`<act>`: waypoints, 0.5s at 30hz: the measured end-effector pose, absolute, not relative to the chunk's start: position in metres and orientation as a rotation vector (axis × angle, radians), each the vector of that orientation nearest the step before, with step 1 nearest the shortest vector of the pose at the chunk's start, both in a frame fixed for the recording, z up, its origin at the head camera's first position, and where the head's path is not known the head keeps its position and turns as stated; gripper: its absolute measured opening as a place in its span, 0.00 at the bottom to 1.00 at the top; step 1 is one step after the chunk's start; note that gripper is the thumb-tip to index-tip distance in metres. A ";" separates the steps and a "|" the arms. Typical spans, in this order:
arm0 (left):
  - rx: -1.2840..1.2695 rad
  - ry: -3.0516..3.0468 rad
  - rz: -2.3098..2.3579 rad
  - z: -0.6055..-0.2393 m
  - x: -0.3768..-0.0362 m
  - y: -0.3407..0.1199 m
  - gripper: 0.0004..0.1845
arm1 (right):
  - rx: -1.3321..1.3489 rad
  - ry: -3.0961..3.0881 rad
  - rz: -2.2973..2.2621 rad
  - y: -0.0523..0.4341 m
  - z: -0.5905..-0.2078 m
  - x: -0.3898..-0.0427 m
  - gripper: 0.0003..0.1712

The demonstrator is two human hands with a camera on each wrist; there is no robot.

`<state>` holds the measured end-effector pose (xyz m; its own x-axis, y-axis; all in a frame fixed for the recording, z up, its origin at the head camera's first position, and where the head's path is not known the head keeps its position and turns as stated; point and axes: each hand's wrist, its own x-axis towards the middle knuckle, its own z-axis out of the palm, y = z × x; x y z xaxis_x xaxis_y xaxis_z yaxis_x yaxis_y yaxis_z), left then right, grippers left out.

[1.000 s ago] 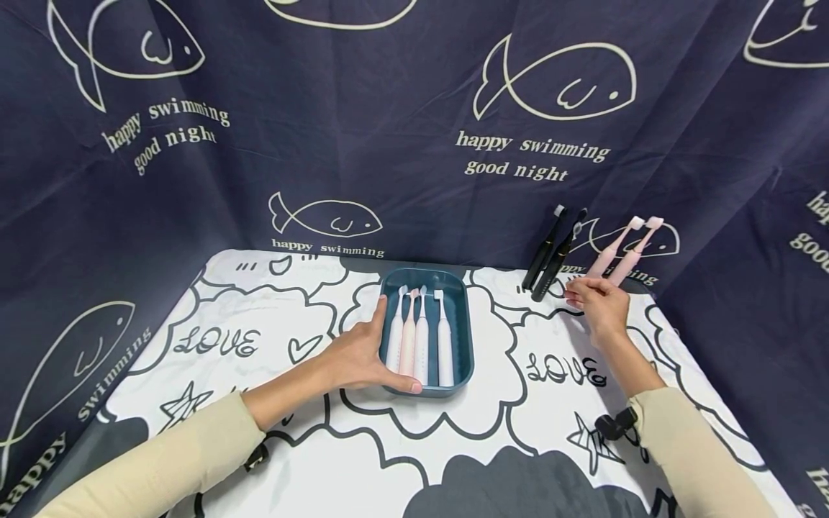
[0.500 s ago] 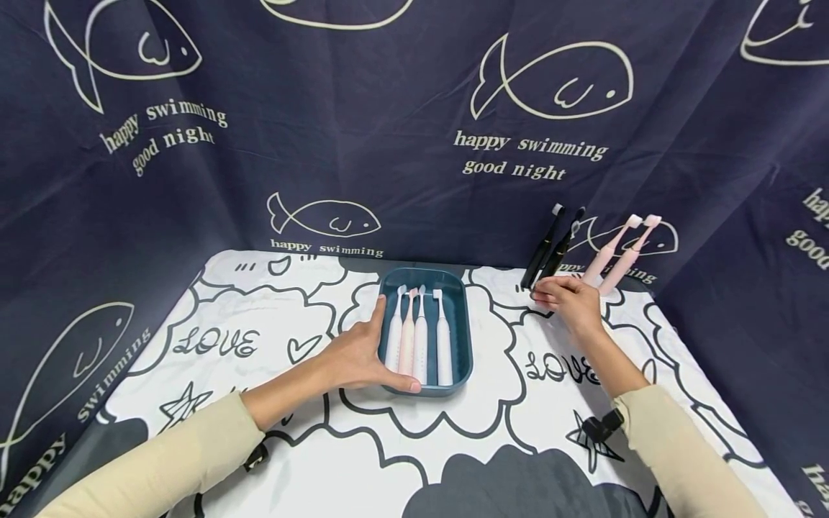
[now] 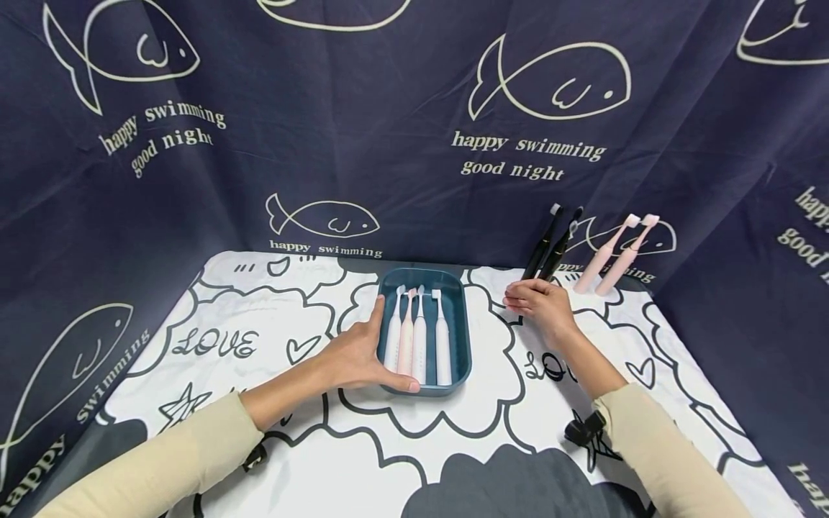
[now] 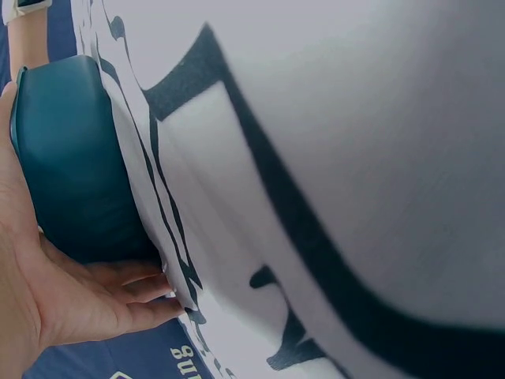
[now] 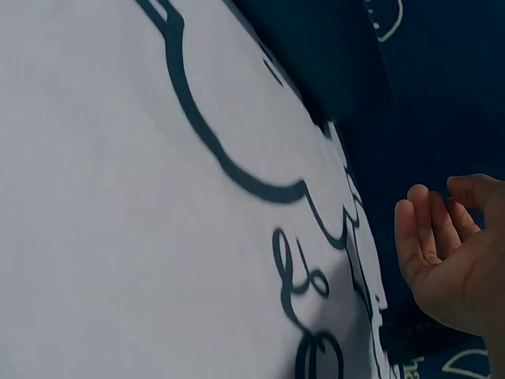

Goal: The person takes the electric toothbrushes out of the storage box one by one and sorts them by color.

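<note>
Head view shows four toothbrushes (image 3: 419,334) already lying in the tray (image 3: 460,316). Left hand (image 3: 352,356) rests flat-fingered on the tray's left wall. Right of the tray, two black brushes (image 3: 550,244) and two pink brushes (image 3: 612,255) remain leaning; right hand (image 3: 540,306), loosely curled and holding nothing, sits at the black pair's base.

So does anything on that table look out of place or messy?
Nothing is spilled or broken. Four toothbrushes lie neatly side by side in the blue tray. The only oddity is that two black toothbrushes and two pink toothbrushes sit outside it, propped tilted against the dark backdrop.
</note>
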<state>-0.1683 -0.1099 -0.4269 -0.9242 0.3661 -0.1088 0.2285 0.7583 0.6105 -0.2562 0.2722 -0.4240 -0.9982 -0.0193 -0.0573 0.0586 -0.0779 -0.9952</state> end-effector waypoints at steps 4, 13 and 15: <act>0.462 2.737 0.897 -0.427 -0.168 -0.110 0.95 | 0.015 2.061 -2.259 0.259 -0.421 -0.254 0.12; 0.447 2.740 0.887 -0.427 -0.169 -0.110 0.95 | -0.004 2.009 -2.218 0.233 -0.411 -0.248 0.06; 0.445 2.739 0.888 -0.427 -0.169 -0.110 0.95 | -0.009 2.008 -2.219 0.229 -0.410 -0.248 0.07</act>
<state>-0.1690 -0.1098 -0.4270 -0.9281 0.3523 -0.1205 0.2147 0.7707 0.6000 -0.2475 0.2290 -0.4100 -0.9888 -0.1145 -0.0953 0.1062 -0.0934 -0.9899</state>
